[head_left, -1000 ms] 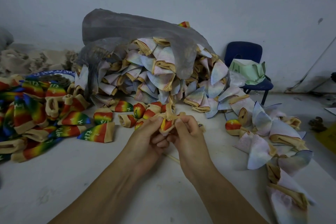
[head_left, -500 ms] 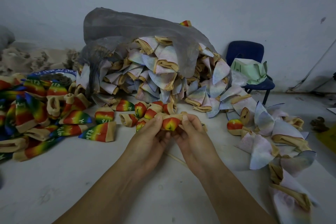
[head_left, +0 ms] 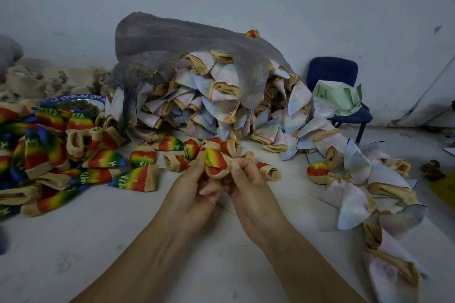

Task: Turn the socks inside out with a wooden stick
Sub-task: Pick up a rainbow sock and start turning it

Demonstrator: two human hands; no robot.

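Left hand [head_left: 194, 195], right hand [head_left: 250, 194] around sock [head_left: 216, 161]

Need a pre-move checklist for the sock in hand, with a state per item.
1. Left hand grips the sock: ok.
2. Right hand grips it too: ok.
3. Rainbow side out on the sock's top: ok.
4. Tan cuff fully rolled over: cannot tell, fingers cover it.
5. Wooden stick tip inside the sock: cannot tell, only a short piece shows below the hands.
6. Bare table beside the rainbow pile for set-down: ok.
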